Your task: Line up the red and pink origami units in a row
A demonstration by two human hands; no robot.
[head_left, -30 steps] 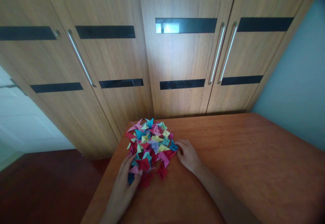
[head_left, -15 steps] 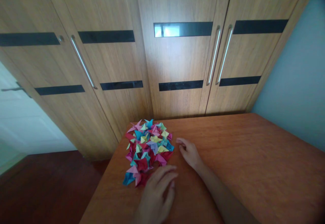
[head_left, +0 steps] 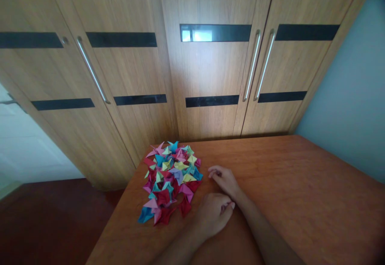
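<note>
A pile of small folded paper pieces (head_left: 171, 181) in red, pink, blue, green and yellow lies near the far left corner of a wooden table (head_left: 300, 201). My left hand (head_left: 213, 213) rests on the table just right of the pile's near edge. Its fingers are curled into a loose fist and nothing shows in them. My right hand (head_left: 224, 179) lies just beyond it, right of the pile. Its fingers are bent under, with the knuckles toward the paper, and it does not touch the pile. The two hands nearly meet at the right wrist.
A tall wooden wardrobe (head_left: 210, 64) with black strips and metal bar handles stands right behind the table. A pale blue wall (head_left: 355, 96) borders the table on the right. To the left the table edge drops to dark red floor (head_left: 45, 225).
My left hand has left the pile's near left side, swung right across the table and curled shut beside my right wrist. The right hand drew slightly back from the pile.
</note>
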